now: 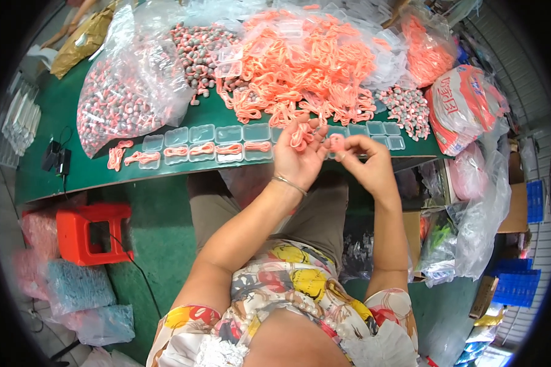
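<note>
My left hand, palm up over the table's near edge, has its fingers curled around a bundle of coral cord. Beside it, the thumb and fingers of my right hand pinch a small pink piece, perhaps a cord coil; its exact kind is unclear. Beneath and beside both hands runs a row of small clear plastic boxes with lids raised. Coral cord bundles lie in several boxes to the left. Two loose bundles rest at the row's left end. My hands hide the row's middle.
A big heap of coral cords covers the green table at the back. Left of it sits a clear bag of pink and grey beads; more loose beads lie right, by a red-white bag. A red stool stands lower left.
</note>
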A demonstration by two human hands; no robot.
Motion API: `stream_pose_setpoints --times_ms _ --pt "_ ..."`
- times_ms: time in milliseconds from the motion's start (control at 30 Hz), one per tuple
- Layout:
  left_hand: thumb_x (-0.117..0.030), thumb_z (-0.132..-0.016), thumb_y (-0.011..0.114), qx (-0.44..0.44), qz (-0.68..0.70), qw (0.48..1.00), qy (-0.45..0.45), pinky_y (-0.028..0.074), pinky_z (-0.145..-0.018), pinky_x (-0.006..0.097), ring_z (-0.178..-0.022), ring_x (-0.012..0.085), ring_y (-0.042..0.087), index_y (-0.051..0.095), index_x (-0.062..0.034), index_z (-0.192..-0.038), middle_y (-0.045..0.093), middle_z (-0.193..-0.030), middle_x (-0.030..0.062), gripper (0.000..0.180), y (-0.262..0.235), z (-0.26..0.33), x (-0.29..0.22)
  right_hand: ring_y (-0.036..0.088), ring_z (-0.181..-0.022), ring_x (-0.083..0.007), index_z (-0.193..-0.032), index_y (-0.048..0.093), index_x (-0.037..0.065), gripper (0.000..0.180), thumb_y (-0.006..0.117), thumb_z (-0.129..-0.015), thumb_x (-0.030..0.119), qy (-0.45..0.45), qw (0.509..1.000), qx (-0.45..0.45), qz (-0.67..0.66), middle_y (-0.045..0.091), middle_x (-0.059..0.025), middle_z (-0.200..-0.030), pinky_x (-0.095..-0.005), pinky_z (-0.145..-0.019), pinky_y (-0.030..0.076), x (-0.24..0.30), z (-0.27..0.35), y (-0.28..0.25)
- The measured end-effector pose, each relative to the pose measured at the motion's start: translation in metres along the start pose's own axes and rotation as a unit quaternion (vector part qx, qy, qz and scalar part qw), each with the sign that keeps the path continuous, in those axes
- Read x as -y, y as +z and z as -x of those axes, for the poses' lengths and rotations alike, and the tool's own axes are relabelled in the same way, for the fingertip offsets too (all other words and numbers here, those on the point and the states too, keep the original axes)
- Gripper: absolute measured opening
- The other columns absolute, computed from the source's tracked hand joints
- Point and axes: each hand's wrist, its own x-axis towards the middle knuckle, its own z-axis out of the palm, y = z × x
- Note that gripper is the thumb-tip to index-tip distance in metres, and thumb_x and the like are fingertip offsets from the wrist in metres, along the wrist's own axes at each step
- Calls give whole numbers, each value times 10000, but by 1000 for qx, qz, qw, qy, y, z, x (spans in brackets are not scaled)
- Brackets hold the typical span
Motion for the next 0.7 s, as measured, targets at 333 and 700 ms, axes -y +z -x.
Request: stream_pose_setpoints --times_ms 333,700 --pt "-283 -906 588 -3 -17 1000 -24 507 -768 372 -839 214 606 604 -116 -1044 629 -918 35 218 3 5 -7 569 -735 -237 -808 670 90 147 757 -734 181 -131 902 -38 410 592 -32 -754 -383 -689 396 -57 -6 -69" --pt "-253 -916 587 0 -37 999 -32 520 -746 357 -827 209 602 587 -99 -1031 613 -917 45 192 3 9 -4 578 -838 -225 -799 671 107 127 742 -738 192 -183 875 -42 445 612 -17 -793 -377 -761 391 -62 -16 -70"
